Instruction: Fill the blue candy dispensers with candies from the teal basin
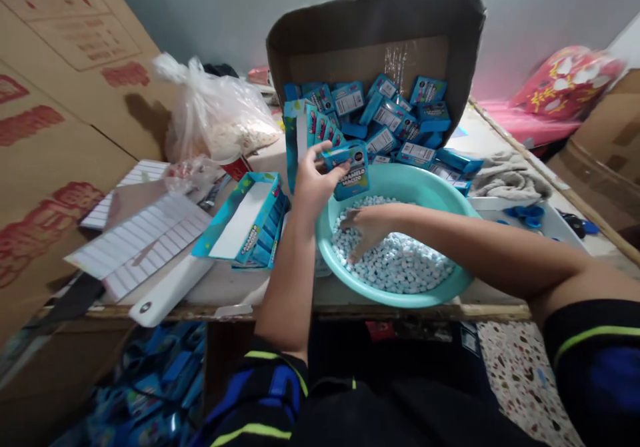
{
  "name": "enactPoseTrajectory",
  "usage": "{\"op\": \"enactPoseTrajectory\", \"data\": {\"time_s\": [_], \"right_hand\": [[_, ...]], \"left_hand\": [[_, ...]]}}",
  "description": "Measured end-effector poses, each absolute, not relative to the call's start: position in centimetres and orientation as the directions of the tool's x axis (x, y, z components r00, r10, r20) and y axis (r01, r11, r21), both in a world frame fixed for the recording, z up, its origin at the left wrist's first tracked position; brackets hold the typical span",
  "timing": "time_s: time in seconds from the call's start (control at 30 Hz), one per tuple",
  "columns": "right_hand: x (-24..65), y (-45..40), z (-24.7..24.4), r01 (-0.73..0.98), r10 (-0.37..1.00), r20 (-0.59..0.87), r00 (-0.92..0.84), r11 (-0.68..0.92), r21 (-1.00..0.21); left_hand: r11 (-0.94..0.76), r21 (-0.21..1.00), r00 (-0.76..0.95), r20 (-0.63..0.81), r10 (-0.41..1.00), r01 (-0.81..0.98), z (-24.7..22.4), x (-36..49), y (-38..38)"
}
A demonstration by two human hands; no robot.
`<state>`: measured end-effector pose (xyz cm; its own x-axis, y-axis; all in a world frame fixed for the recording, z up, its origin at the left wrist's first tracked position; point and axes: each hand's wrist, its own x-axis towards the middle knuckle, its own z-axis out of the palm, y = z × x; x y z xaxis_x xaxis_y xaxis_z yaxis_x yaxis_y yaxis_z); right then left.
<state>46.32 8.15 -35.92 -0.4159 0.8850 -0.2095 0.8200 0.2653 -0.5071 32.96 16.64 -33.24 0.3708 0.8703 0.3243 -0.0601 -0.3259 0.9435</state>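
My left hand [317,177] grips a small blue candy box [353,172], held upright over the left rim of a turquoise basin [400,297]. Inside the basin lie many small pale blue candies [405,267]. Down among them at the basin's left side is my right hand [367,230], blurred, its fingers apart and pointing down; the fingertips are partly hidden. Behind the basin a large open cardboard box [360,57] holds several blue candy boxes [393,115]. A blue display box [295,143] with small packs in it stands just behind my left hand.
Left of the basin are another blue display carton [250,227], a white scoop [167,293], printed sheets [145,233], a red cup [235,165] and a plastic bag [220,113]. A white tray [545,223] and grey cloth [510,179] lie at the right.
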Motion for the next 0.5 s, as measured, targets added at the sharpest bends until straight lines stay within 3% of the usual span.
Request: {"op": "enactPoseTrajectory", "data": {"time_s": [0.13,0.33,0.5], "right_hand": [[46.3,8.6,-36.7,0.678,0.868,-0.102,-0.486,0.301,-0.670],[46.8,9.0,-35.6,0.591,0.819,-0.060,-0.571,0.360,-0.722],[49.1,8.2,-32.6,0.507,0.815,-0.044,-0.577,0.316,-0.801]], "left_hand": [[-0.204,0.976,0.461,0.216,0.861,-0.078,-34.9,34.0,16.8],[-0.317,0.948,0.447,0.279,0.850,0.010,-35.7,33.6,16.7],[-0.312,0.950,0.440,0.280,0.853,-0.001,-35.6,33.8,16.8]]}}
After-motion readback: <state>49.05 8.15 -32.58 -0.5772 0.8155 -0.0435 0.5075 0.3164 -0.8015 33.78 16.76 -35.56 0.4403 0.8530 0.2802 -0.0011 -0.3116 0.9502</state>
